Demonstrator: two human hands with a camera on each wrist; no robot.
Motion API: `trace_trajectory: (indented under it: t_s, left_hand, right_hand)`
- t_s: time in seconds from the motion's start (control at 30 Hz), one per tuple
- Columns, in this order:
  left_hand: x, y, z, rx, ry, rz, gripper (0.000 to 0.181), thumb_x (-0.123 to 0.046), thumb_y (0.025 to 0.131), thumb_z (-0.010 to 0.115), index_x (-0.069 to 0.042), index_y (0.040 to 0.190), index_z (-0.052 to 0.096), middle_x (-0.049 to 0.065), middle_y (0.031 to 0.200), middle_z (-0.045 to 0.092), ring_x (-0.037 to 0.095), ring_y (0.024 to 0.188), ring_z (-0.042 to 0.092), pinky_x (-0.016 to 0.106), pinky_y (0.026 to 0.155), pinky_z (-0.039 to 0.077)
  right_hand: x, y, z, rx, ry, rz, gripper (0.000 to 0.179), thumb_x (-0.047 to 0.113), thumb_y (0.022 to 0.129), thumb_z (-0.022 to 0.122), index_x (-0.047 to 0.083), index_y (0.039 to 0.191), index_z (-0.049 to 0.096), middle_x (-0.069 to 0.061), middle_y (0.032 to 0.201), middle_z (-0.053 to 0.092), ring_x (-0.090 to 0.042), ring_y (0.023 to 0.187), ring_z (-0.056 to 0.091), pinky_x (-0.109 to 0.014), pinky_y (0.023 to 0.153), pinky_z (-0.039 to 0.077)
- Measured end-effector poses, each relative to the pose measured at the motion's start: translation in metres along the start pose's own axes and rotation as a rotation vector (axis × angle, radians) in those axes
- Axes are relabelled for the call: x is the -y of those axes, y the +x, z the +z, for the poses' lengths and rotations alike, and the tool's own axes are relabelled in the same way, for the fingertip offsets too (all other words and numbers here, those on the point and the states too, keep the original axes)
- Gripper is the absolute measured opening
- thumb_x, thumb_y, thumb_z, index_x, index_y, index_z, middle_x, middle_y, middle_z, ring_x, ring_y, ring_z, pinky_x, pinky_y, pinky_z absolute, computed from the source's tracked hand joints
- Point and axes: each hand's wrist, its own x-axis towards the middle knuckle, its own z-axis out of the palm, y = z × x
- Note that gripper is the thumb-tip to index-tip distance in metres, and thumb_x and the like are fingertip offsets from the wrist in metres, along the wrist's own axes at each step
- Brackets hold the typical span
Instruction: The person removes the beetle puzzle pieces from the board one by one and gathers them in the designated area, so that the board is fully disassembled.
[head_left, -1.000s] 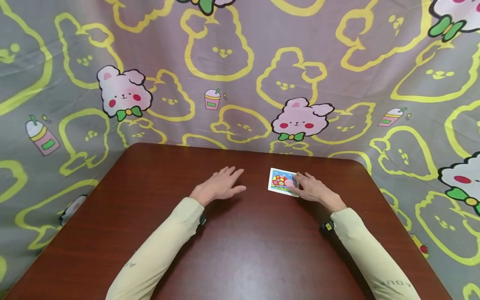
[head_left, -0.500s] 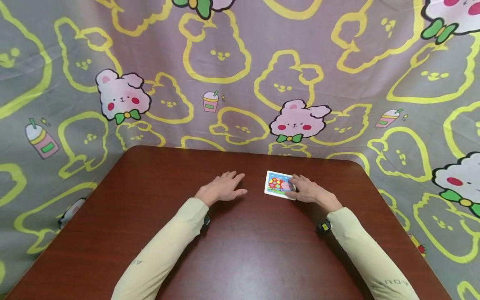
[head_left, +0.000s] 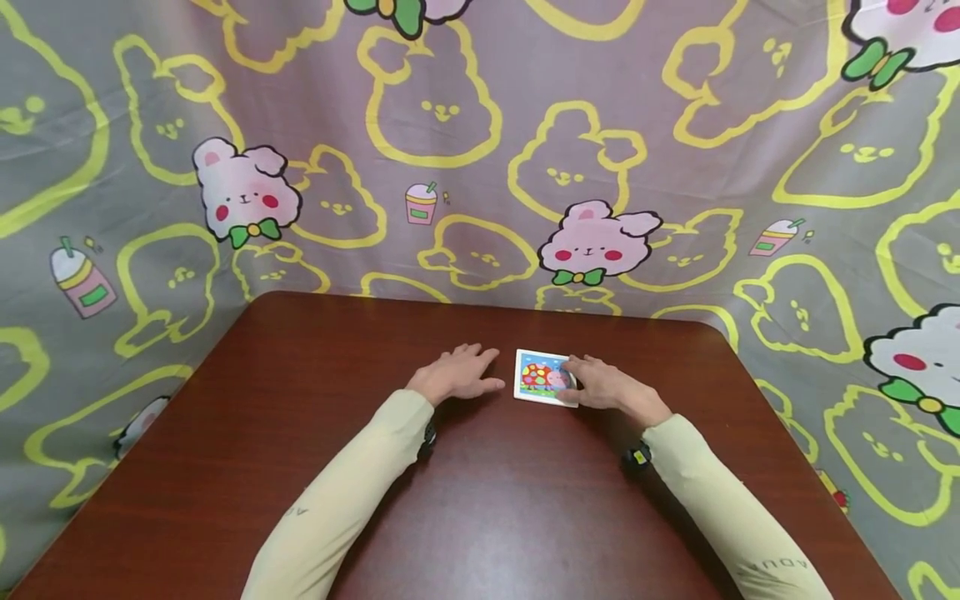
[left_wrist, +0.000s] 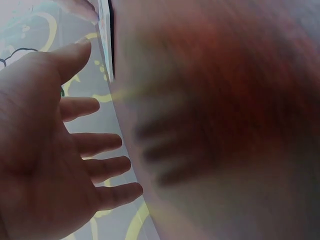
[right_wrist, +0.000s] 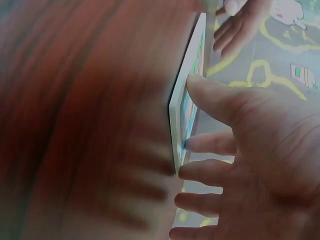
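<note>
A flat, square picture board (head_left: 536,380) with a white border lies face up on the table. Its picture is a red ladybird with coloured spots on blue and green. My right hand (head_left: 606,384) rests on the board's right edge; in the right wrist view the thumb (right_wrist: 207,92) and index finger touch its face, the fingers fairly straight. Just left of the board, my left hand (head_left: 459,372) is held palm down over the wood, touching nothing but perhaps the table. Its fingers (left_wrist: 107,143) are spread and loosely straight in the left wrist view.
The dark red-brown table (head_left: 360,500) has a glossy, reflecting top. A grey cloth (head_left: 465,100) printed with yellow outlines and rabbit faces hangs round its back and sides. Dark wrist cameras (head_left: 637,457) sit under both cuffs.
The picture board has slid to the left and slightly nearer, with my right hand moving along on it. My left hand has shifted a little to the right, narrowing the gap.
</note>
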Motion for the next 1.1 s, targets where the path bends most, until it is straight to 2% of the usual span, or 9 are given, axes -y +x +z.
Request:
trace_trajectory:
  t_s: [0.2,0.5,0.67,0.8,0.87,0.97,1.07,1.1]
  left_hand:
    - [-0.002,0.0,0.003,0.024,0.016,-0.026,0.075,-0.057,0.096,0.051,-0.021,0.156,0.026,0.015,0.162,0.024,0.038,0.15,0.019,0.056,0.119,0.023]
    - [-0.006,-0.002,0.004,0.087,0.054,-0.036,0.083,-0.061,0.09,0.056,-0.023,0.157,0.025,0.014,0.164,0.02,0.038,0.152,0.015,0.055,0.12,0.021]
    - [-0.009,-0.007,0.0,0.144,0.063,-0.067,0.084,-0.061,0.09,0.058,-0.025,0.158,0.023,0.013,0.165,0.015,0.038,0.152,0.011,0.054,0.121,0.02]
    - [-0.009,-0.013,-0.002,0.158,0.067,-0.078,0.084,-0.06,0.089,0.06,-0.026,0.157,0.024,0.013,0.165,0.016,0.037,0.152,0.013,0.053,0.121,0.02]
    - [-0.008,-0.016,-0.002,0.168,0.074,-0.089,0.083,-0.06,0.089,0.06,-0.027,0.157,0.025,0.013,0.165,0.017,0.036,0.152,0.014,0.052,0.121,0.02]
    - [-0.007,-0.022,-0.001,0.165,0.087,-0.099,0.082,-0.06,0.089,0.06,-0.027,0.156,0.026,0.013,0.164,0.019,0.036,0.152,0.016,0.052,0.12,0.022]
    - [-0.006,-0.028,0.001,0.159,0.095,-0.097,0.081,-0.058,0.089,0.061,-0.025,0.156,0.029,0.014,0.163,0.022,0.036,0.151,0.019,0.051,0.119,0.025]
    - [-0.007,-0.031,0.001,0.153,0.096,-0.092,0.081,-0.057,0.089,0.062,-0.024,0.155,0.03,0.015,0.163,0.023,0.037,0.15,0.02,0.052,0.119,0.026]
  right_hand:
    - [0.018,0.001,0.001,0.014,-0.01,-0.025,0.068,0.043,0.09,0.068,0.008,0.144,0.046,-0.024,0.154,0.038,-0.049,0.141,0.032,-0.064,0.109,0.034]
    - [0.03,0.003,0.001,0.036,-0.014,-0.029,0.066,0.042,0.089,0.069,0.011,0.144,0.048,-0.019,0.149,0.045,-0.043,0.14,0.035,-0.059,0.108,0.038]
    - [0.037,0.003,0.0,0.043,-0.01,-0.028,0.065,0.042,0.088,0.071,0.013,0.142,0.051,-0.018,0.149,0.045,-0.042,0.14,0.035,-0.058,0.108,0.039]
    - [0.044,0.002,0.0,0.033,-0.031,-0.065,0.063,0.041,0.087,0.072,0.011,0.14,0.054,-0.019,0.145,0.05,-0.043,0.138,0.039,-0.057,0.107,0.04]
    - [0.046,0.003,0.0,0.026,-0.039,-0.094,0.061,0.039,0.087,0.073,0.01,0.138,0.055,-0.017,0.138,0.056,-0.04,0.131,0.046,-0.054,0.103,0.044]
    - [0.05,0.004,0.002,0.028,-0.05,-0.122,0.058,0.038,0.087,0.073,0.011,0.136,0.057,-0.009,0.122,0.062,-0.028,0.113,0.055,-0.044,0.092,0.049]
    - [0.057,0.004,0.002,0.045,-0.037,-0.141,0.056,0.035,0.086,0.075,0.01,0.133,0.058,-0.003,0.11,0.063,-0.018,0.094,0.056,-0.036,0.083,0.05]
    - [0.059,0.004,0.001,0.047,-0.029,-0.143,0.055,0.035,0.086,0.075,0.011,0.133,0.059,-0.002,0.111,0.064,-0.016,0.094,0.056,-0.035,0.083,0.05]
